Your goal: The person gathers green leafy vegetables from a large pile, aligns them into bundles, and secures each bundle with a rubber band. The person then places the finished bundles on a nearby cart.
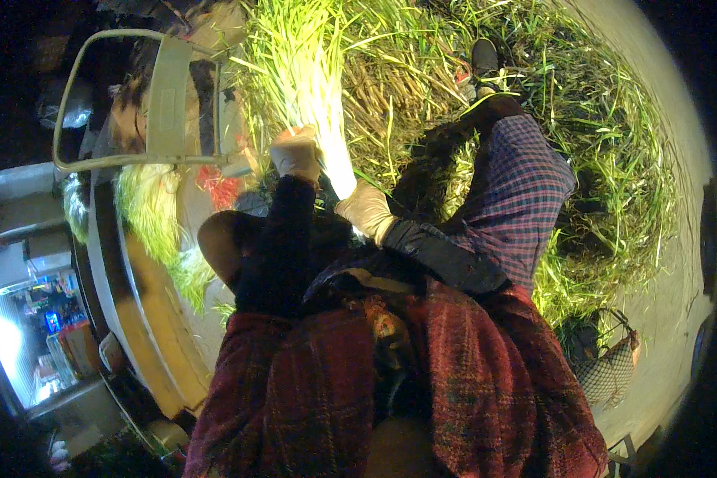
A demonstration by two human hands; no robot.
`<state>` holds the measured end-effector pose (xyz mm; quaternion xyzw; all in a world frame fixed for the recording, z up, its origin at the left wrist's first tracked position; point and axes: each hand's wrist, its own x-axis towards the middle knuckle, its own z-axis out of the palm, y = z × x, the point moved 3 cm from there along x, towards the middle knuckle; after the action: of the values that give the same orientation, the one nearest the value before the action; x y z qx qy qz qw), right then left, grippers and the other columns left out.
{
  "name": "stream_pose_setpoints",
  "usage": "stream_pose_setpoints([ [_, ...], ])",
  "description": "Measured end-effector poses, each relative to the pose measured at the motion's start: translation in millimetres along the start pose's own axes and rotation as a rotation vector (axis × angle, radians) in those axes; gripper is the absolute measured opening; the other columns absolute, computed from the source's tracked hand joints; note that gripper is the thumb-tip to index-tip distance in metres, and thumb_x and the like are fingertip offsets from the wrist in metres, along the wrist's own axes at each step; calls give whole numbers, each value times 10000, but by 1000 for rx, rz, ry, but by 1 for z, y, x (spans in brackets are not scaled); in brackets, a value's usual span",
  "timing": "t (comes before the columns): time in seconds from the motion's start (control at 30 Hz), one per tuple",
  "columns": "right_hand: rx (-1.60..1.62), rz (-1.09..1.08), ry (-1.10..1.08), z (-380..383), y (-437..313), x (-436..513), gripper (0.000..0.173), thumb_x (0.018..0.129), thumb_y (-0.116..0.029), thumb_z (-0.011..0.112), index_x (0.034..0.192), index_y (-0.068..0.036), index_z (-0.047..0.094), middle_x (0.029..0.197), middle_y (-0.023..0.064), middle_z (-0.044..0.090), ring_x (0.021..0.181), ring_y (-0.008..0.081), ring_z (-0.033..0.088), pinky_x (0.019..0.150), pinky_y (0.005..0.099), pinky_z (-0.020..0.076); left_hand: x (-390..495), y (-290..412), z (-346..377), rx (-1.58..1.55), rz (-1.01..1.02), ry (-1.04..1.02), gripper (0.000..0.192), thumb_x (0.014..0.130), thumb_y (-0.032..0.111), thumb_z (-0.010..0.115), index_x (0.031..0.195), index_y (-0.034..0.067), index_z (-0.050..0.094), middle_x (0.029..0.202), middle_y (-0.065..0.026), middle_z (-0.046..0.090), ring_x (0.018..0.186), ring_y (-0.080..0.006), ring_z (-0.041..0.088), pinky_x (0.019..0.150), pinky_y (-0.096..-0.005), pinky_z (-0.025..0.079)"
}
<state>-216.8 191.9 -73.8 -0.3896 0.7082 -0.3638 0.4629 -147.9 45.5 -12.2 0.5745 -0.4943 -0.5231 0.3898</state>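
Note:
A bundle of long green stalks with pale lower ends (325,101), perhaps garlic chives or scallions, lies between my hands, its leaves fanning away from me. My left hand (297,152), in a light glove, is closed around the bundle's left side partway up. Near the pale base end, my right hand (367,210), also gloved, grips the stalks. The very tips of the base are partly hidden by that hand. Loose green and brown stalks (400,89) are heaped just beyond and to the right of the bundle.
A metal-framed chair or rack (167,98) stands at the upper left. Below it lie more bundled greens (149,203) beside red ties (217,186). Cut leaves and stalks (609,179) cover the ground around my right leg. A netted bag (609,370) sits at the lower right.

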Motion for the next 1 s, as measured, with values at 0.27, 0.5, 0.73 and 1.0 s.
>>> stream_pose_setpoints([
  [0.27, 80, -16, -5, 17, 14, 7, 295, 696, -224, 753, 844, 19, 674, 735, 163, 687, 688, 285, 669, 636, 381, 523, -1, 5, 1, 75, 149, -141, 110, 852, 43, 597, 797, -50, 619, 693, -125, 650, 529, -156, 548, 490, -279, 409],
  [0.5, 390, -68, -236, 17, 9, 6, 298, 684, -286, 761, 741, -5, 681, 685, 149, 689, 636, 265, 673, 627, 349, 522, -22, 18, 30, 225, 189, -52, 308, 794, -3, 623, 1102, 0, 623, 838, -110, 713, 675, -216, 656, 590, -318, 512],
  [0.73, 38, -87, 77, 5, 6, 0, 392, 720, -255, 723, 1010, -5, 638, 916, 232, 697, 879, 396, 675, 767, 437, 537, -22, 18, 44, 867, 430, 119, 445, 811, 178, 697, 1223, 59, 580, 849, -165, 706, 800, -384, 689, 693, -444, 551],
  [1.0, 58, -140, 50, 8, 5, -1, 373, 744, -240, 732, 1001, 14, 639, 872, 225, 686, 806, 389, 658, 730, 429, 522, 5, 0, 7, 535, 241, 166, 249, 809, 89, 600, 1037, 40, 689, 820, -186, 700, 612, -311, 642, 598, -383, 521],
])
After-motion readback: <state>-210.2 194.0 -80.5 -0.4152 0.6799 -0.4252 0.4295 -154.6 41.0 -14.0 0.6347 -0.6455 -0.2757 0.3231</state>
